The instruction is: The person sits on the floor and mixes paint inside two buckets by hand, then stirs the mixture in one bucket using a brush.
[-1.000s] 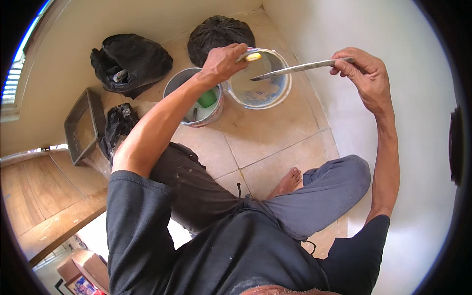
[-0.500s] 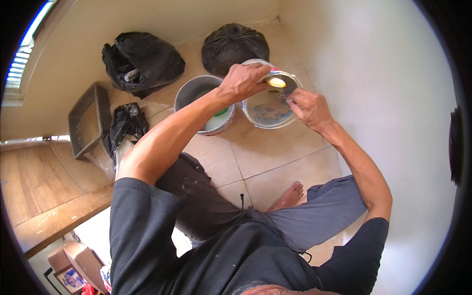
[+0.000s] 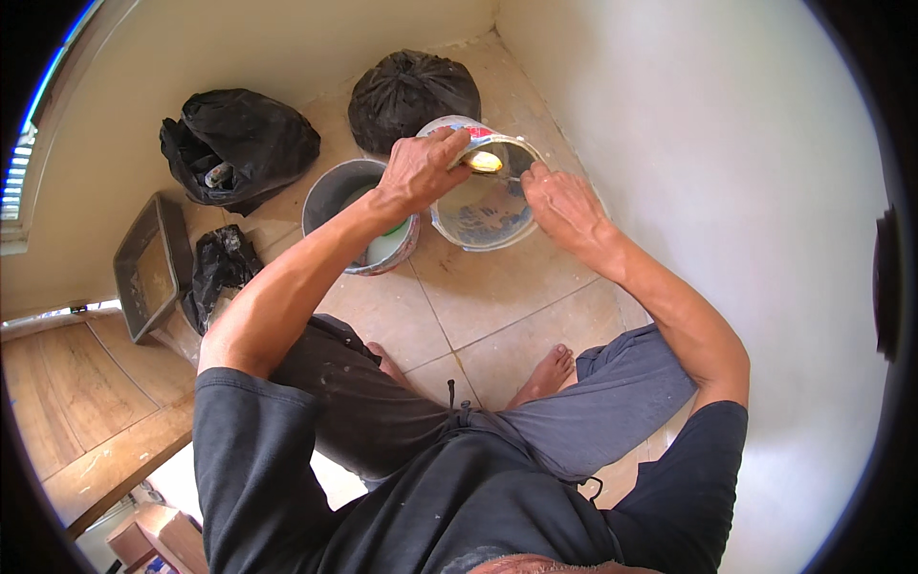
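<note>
My left hand [image 3: 421,170] is closed at the top rim of a white paint bucket [image 3: 478,244], which is tilted toward me and has a thin, blue-stained residue inside. A yellow object [image 3: 486,162], perhaps a handle, shows just under my left fingers. My right hand [image 3: 559,201] is closed on a thin metal blade [image 3: 514,179] at the bucket's right side, its tip reaching inside; much of the blade is hidden. Left of this bucket stands a second bucket [image 3: 316,201] with pale liquid and a green container [image 3: 394,230] partly behind my left wrist.
Black plastic bags [image 3: 239,143] lie along the back wall, with a crumpled one [image 3: 220,273] and a grey tray [image 3: 129,268] at left. A wooden board [image 3: 86,402] is at lower left. The wall [image 3: 746,239] closes off the right. My legs are bent on the tiled floor [image 3: 478,316].
My right hand has swung left and down, bringing the blade from above the bucket to its rim and inside. My left hand has moved lower, and the bucket sits more tilted.
</note>
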`<control>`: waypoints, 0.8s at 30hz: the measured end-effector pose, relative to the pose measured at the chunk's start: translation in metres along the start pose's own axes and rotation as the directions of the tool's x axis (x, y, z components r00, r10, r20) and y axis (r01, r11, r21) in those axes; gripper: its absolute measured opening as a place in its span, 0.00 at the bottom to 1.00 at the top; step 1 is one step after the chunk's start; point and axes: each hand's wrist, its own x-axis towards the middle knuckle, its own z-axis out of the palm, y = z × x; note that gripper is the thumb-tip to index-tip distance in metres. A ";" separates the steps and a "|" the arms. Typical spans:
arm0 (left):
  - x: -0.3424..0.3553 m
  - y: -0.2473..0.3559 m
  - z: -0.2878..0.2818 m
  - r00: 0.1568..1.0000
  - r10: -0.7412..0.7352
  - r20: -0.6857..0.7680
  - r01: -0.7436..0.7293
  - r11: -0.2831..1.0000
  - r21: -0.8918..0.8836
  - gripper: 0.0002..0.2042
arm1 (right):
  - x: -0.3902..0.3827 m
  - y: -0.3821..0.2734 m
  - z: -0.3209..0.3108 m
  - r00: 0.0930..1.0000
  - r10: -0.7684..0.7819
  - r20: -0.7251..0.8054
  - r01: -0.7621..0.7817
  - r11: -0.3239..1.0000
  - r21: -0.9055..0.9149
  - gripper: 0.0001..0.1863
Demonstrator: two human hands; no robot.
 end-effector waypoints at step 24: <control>0.008 0.013 0.006 1.000 0.003 -0.007 -0.003 1.000 0.006 0.15 | -0.007 0.008 0.011 0.991 0.070 0.115 -0.068 0.997 -0.022 0.06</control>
